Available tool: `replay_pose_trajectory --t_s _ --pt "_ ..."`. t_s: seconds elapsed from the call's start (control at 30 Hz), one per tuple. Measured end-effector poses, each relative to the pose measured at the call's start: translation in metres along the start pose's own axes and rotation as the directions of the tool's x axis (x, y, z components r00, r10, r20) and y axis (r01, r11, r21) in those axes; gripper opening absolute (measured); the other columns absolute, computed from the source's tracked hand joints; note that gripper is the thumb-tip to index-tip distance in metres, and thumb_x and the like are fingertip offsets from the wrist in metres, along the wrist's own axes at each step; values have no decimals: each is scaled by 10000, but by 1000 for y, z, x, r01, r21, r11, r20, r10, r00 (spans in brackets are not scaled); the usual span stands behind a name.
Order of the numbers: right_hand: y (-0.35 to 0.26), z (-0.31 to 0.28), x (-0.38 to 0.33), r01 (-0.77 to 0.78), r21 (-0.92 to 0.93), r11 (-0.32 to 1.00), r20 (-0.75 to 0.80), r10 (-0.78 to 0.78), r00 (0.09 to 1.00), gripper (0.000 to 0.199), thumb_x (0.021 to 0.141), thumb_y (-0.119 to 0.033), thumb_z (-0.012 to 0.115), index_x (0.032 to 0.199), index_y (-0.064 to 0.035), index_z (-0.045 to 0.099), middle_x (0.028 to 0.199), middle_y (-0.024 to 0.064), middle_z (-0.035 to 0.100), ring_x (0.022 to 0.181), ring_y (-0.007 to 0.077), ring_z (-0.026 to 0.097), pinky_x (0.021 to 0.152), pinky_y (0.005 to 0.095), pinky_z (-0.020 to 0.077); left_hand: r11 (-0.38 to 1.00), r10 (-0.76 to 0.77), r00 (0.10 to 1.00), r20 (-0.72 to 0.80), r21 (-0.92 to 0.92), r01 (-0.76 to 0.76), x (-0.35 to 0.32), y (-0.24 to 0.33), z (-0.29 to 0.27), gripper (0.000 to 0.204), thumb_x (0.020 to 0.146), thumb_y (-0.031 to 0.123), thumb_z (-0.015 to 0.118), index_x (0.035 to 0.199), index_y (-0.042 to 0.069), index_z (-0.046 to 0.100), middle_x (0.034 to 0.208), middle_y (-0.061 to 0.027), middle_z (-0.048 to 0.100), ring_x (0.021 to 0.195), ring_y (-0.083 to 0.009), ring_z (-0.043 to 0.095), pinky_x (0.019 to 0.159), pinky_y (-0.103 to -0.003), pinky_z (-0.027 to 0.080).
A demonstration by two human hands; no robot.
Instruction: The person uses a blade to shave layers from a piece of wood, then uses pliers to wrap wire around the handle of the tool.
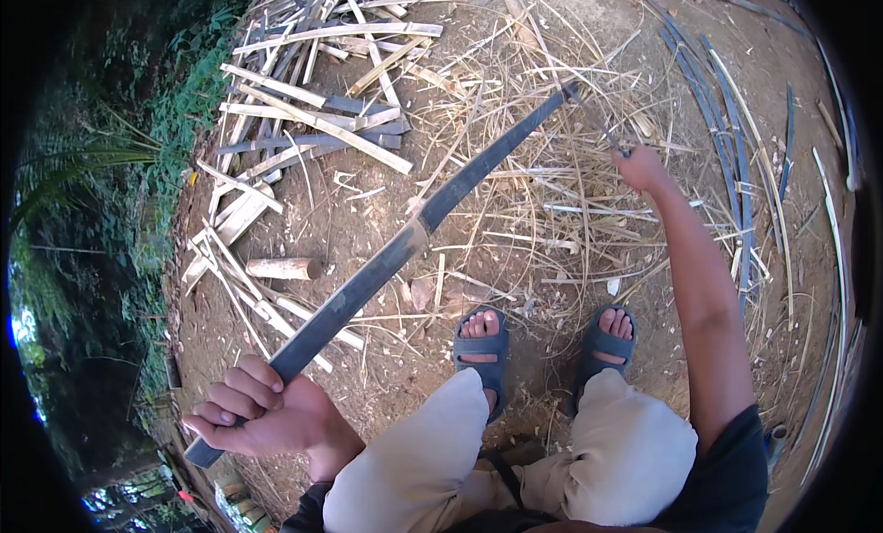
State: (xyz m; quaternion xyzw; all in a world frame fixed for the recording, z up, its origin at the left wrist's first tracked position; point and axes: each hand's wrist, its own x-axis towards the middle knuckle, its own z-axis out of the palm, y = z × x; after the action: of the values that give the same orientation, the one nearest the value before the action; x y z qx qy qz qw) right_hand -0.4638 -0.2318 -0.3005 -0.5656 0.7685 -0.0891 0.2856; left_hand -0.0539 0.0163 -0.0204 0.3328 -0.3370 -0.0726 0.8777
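A long, dark-skinned bamboo strip (345, 298) with a pale node near its middle slants from lower left up to the far right. My left hand (285, 409) is closed around its near end. My right arm stretches forward, and my right hand (641, 170) grips a knife (602, 124) by its handle. The thin blade reaches toward the strip's far end and appears to meet it there; how deep it sits in the bamboo cannot be made out. Beneath lies a litter of thin bamboo shavings (543, 179) on the dirt.
Split bamboo pieces (317, 124) lie heaped at the far left, with a short log (283, 269) nearer to me. Long dark strips (722, 133) line the right side. My sandalled feet (480, 349) stand between the arms. Green plants (152, 202) border the left edge.
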Motion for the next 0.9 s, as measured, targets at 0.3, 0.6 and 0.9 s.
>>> replay_pose_trajectory --t_s 0.3,0.6,0.9 --pt "-28 50 -129 116 340 933 38 -137 990 331 855 -291 618 852 39 628 695 195 652 645 318 650 652 438 501 992 -121 992 -26 21 122 35 -23 -32 423 1076 299 389 689 140 326 590 14 250 515 -129 247 576 -311 312" --pt "-55 28 -198 445 82 892 92 -452 887 318 817 -281 687 966 -14 601 734 188 641 707 403 652 655 491 507 958 -280 886 -370 -48 282 123 -11 -124 443 1083 328 359 681 145 323 549 27 229 459 -114 208 468 -281 278" --pt "5 40 -231 73 551 831 25 -104 994 327 924 -314 640 818 -5 648 550 66 541 480 172 518 485 317 416 854 -420 685 -596 -4 520 158 -60 -323 536 1090 374 306 599 165 251 491 25 193 423 -127 215 418 -289 301"
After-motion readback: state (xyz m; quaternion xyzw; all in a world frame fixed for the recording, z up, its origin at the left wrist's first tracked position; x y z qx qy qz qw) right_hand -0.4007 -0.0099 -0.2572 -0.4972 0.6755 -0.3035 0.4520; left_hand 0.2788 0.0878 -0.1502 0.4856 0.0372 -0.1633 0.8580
